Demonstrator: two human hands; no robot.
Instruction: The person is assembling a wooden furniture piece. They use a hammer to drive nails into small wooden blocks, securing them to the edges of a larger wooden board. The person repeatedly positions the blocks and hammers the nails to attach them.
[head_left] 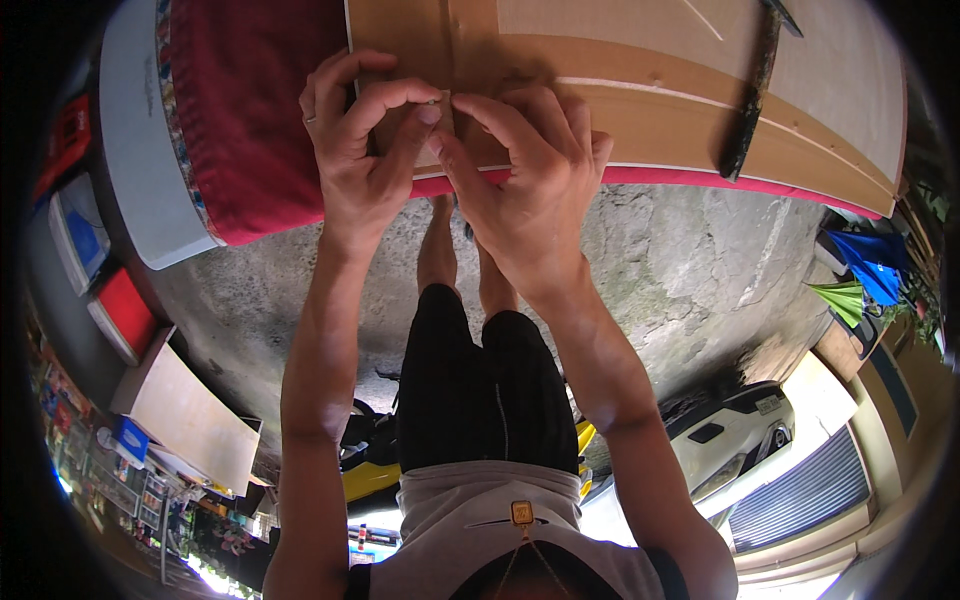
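Note:
Both hands meet over the near left part of a flat wooden panel (620, 62), which has brown borders and pale strips. Between the fingertips is a small, thin tan piece (446, 112); its exact kind is not clear. My left hand (362, 135) is closed, with thumb and forefinger pinched at the left side of this piece. On its other side, my right hand (535, 150) has thumb and forefinger closed in on the edge, the other fingers curled over the panel. A hammer (755, 95) with a dark handle lies across the panel at the right, its head at the far end.
Dark red cloth (255, 120) covers the table under the panel, with a pale grey edge (150, 150) at left. Grey concrete floor (690, 250) lies below. Red and blue containers (125, 310) stand at the left. Folded blue and green umbrellas (865, 265) are at the right.

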